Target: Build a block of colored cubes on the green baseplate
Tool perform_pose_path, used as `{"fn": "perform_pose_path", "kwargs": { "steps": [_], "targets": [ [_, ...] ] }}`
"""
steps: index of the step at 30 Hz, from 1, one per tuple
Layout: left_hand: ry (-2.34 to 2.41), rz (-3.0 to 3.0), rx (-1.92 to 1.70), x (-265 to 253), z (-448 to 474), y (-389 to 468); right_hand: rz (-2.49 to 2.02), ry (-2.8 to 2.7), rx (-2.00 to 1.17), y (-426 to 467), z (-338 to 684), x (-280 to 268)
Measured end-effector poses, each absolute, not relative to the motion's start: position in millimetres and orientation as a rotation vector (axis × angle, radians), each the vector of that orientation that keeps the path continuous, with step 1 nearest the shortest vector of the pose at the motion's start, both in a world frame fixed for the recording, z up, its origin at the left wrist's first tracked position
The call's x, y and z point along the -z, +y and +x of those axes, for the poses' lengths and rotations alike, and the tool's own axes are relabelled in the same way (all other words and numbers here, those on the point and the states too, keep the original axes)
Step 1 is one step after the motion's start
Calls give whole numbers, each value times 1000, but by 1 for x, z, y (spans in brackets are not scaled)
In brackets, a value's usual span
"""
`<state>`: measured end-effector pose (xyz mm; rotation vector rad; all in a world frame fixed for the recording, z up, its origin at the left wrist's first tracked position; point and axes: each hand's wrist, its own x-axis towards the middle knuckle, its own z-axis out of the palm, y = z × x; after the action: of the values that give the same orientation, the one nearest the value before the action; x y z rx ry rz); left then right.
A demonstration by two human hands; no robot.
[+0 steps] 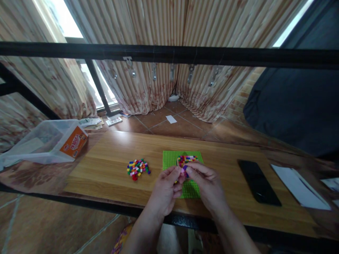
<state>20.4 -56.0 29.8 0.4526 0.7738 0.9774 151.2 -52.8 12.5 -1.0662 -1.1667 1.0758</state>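
Note:
Both hands meet above a green studded baseplate on the wooden board. My left hand pinches a small pink toy brick between thumb and fingers. Close against it, my right hand pinches a small purple toy brick. The two bricks seem to touch; whether they are joined I cannot tell. Behind the fingers, rows of multicoloured bricks stand on the baseplate, their near part hidden by my hands. To the left lies a loose pile of small coloured bricks.
A black phone-like slab lies on the board's right side, with white paper beyond it. At the far left stands a clear plastic bin with an orange label. A black metal rail crosses in front of striped curtains.

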Motion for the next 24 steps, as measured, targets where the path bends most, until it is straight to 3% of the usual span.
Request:
{"fn": "perform_pose_path", "kwargs": {
  "steps": [8, 24],
  "targets": [
    [857, 311, -1121, -32, 13, -51, -1461, -1233, -608, -30, 200, 3],
    [867, 313, -1085, -32, 12, -51, -1600, -1591, -571, -24, 204, 21]
  ]
}}
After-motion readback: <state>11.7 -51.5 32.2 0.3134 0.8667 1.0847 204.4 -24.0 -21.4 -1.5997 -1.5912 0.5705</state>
